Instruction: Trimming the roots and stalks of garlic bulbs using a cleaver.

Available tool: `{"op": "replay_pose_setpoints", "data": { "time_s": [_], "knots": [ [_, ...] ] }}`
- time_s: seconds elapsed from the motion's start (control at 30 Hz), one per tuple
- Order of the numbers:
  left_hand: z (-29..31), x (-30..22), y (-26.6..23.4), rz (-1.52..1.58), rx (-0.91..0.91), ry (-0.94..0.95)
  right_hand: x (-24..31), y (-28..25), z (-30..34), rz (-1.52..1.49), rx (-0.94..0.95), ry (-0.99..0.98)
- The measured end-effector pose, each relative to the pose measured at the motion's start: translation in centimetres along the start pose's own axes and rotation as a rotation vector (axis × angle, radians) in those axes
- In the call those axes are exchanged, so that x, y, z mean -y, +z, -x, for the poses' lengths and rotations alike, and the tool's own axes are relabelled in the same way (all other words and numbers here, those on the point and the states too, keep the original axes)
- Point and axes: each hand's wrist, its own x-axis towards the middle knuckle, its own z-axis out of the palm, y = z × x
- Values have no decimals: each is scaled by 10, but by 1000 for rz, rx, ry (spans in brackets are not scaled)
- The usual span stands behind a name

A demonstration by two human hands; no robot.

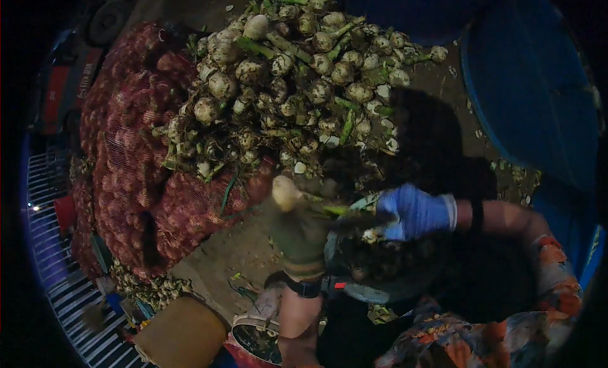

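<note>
Dim earthen ground (253, 247), night lighting, at centre and lower left of frame. Heap of muddy onion bulbs (297, 83) with green stalks across upper centre; red mesh sacks (133, 178) of bulbs stacked at left, touching the heap's lower edge. Blue drum (538, 95) at upper right; pale railing (57, 273) along left rim; tan container (183, 333) at lower left. Left hand (297, 232), dark green glove, closed around one onion bulb (286, 192), bulb raised above the fist, just below centre. Right hand (411, 211), blue glove, right of centre, fingers curled around the green stalk (339, 209) running from that bulb. Round basin (373, 285) of bulbs directly beneath both hands, its contents in shadow. Patterned sleeve (557, 279) at lower right.
</note>
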Motion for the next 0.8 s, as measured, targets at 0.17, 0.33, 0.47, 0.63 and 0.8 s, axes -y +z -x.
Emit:
{"op": "replay_pose_setpoints", "data": {
  "time_s": [0.17, 0.33, 0.47, 0.63, 0.8],
  "knots": [
    [-4, 17, -27, -43, -121, 152, 1, 19, -6, -179, -184, 87],
    [10, 37, -21, 340, -187, 65, -15, 4, -17, 5, -189, 200],
    [18, 35, -31, 272, -206, 124, -17, 15, -24, -123, -216, 264],
    [36, -2, -10, -384, 251, 91, -49, 28, 5, -27, 219, 417],
    [-21, -21, -53, -921, 44, 150, -51, 1, 0, 29, 17, 423]
  ]
}}
